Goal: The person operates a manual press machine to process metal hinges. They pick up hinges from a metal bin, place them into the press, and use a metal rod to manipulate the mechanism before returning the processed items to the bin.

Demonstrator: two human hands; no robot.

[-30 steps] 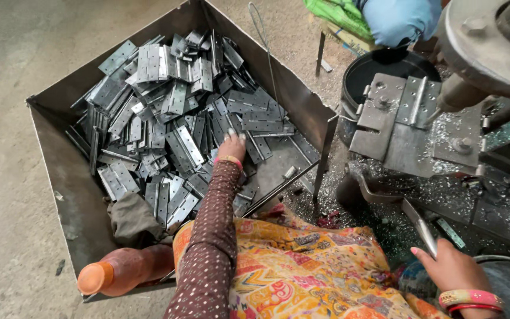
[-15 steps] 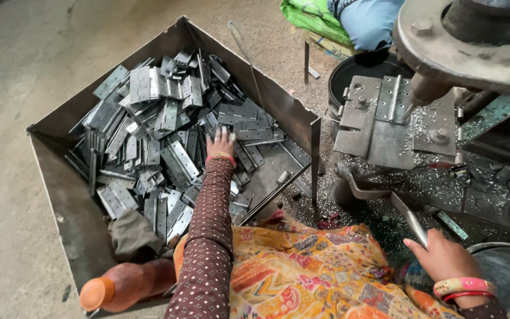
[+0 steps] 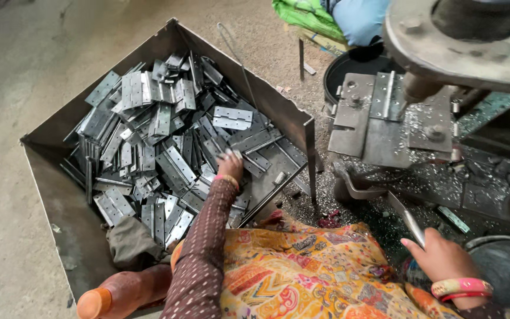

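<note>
nearest the camera, the right hand (image 3: 441,258) rests by the lap on a patterned yellow cloth (image 3: 308,277), its grip closed around the end of a metal lever handle (image 3: 413,227) that runs up toward the press. the left hand (image 3: 229,165) reaches out into the sheet-metal bin (image 3: 60,177), fingers curled down onto the heap of steel hinges (image 3: 166,136); whether a hinge is already pinched in that grip i cannot tell, since the fingertips are hidden among the pieces. the hinges look stiff, thin and flat, light singly but heavy as a heap, with smooth, probably slippery faces and sharp stamped edges; one seems best taken by its long edges or at the knuckle, lifted clear rather than dragged, because neighbours overlap and could snag or slide. an orange bottle (image 3: 119,292) and a grey rag (image 3: 128,242) lie in the near corner of the bin. the bin's upright walls are thin and bare-edged, and the corner post (image 3: 311,159) stands between the heap and the press plate (image 3: 385,118), so a hand crossing should rise over it. there is some open metal floor in the bin just right of the hand, while the ground by the press is strewn with metal chips (image 3: 444,183). farther off, a black tub (image 3: 355,65) sits behind the plate.
</note>
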